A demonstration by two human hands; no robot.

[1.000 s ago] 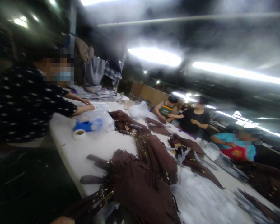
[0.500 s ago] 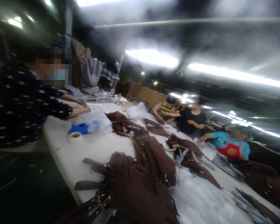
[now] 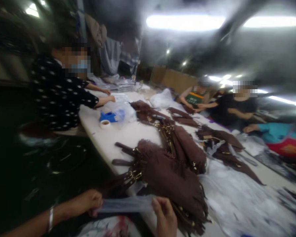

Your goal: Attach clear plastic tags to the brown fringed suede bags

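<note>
My left hand point(image 3: 87, 203) and my right hand point(image 3: 165, 219) each pinch one end of a clear plastic bag point(image 3: 124, 204), stretched flat between them at the bottom of the view. A bracelet sits on my left wrist. Just beyond the bag lies a heap of brown fringed suede bags point(image 3: 171, 172) with gold hardware and straps, at the near edge of the long white table point(image 3: 106, 140). The picture is blurred.
A person in a black dotted top point(image 3: 59, 93) works at the table's far left end beside a blue tape dispenser point(image 3: 108, 116) and a tape roll point(image 3: 105, 123). Other people sit along the right side. More brown bags and clear plastic wrapping point(image 3: 236, 197) cover the table.
The view has dipped down and swung left. Both my hands have come into sight at the bottom, holding the plastic bag between them. The others keep working.
</note>
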